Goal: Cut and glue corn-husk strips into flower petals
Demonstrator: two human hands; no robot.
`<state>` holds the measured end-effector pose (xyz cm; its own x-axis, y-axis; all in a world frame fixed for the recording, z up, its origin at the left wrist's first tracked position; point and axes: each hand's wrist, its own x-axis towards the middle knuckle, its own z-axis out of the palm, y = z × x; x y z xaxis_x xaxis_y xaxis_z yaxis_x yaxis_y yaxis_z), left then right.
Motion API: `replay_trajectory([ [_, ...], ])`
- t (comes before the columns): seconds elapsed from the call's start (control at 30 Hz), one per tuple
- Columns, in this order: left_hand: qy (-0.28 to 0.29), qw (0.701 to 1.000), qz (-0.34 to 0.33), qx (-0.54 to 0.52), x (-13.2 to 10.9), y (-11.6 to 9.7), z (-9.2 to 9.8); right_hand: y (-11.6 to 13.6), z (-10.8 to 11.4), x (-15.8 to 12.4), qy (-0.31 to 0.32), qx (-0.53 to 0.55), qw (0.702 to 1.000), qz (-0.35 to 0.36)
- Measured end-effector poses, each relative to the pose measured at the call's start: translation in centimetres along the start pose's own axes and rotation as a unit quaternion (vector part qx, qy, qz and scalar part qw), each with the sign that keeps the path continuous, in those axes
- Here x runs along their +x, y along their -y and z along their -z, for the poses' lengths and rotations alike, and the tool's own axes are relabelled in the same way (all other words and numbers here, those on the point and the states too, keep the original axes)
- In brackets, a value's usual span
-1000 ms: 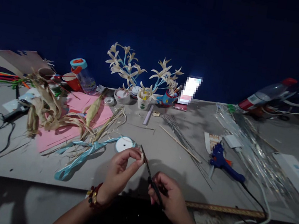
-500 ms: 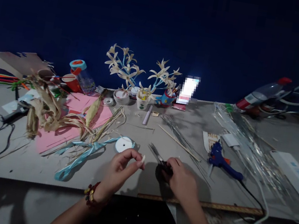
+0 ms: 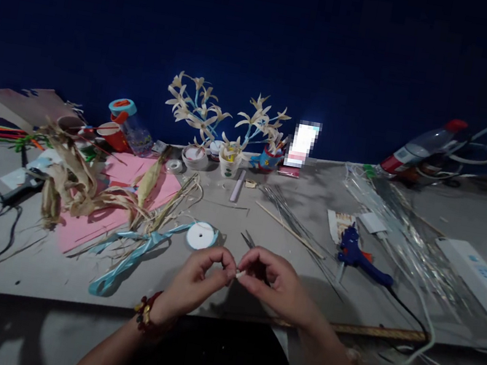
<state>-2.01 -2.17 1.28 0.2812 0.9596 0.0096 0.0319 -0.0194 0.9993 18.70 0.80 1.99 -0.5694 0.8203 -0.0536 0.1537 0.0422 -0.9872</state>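
Two bare hands meet over the near part of the grey table (image 3: 228, 220). The left hand (image 3: 204, 275) has thumb and forefinger drawn together in a pinch, the tips closed on a small pale piece (image 3: 238, 274). The right hand (image 3: 284, 286) meets the same piece from the other side, thumb and forefinger bent into a ring with the tips together on it, so the piece sits between the two pinches, mostly covered by fingertips. How firmly either hand squeezes, I cannot tell. The scissors (image 3: 247, 240) show only their blades, just beyond the right hand; their handles are hidden behind it, so whether its other fingers touch them I cannot tell. Just beyond the left hand lies a white spool (image 3: 200, 236), with blue ribbon (image 3: 120, 274) trailing off to the left. A beaded bracelet (image 3: 146, 311) circles the left wrist. Farther back, pale flowers (image 3: 185, 112) on blue stems stand near a white cup (image 3: 228, 167), and well to the right lies a blue glue gun (image 3: 363, 262)
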Motion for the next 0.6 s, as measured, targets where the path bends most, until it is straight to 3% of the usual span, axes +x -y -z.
replay_trajectory([
  [0.3,-0.006,0.99,0.027,-0.136,-0.2,1.0,0.2,-0.7,-1.3,0.0,-0.012,0.118,0.991,-0.066],
  [0.6,0.008,0.988,0.058,-0.14,-0.1,0.8,0.1,-0.7,-1.8,0.2,-0.002,0.151,0.985,-0.084],
])
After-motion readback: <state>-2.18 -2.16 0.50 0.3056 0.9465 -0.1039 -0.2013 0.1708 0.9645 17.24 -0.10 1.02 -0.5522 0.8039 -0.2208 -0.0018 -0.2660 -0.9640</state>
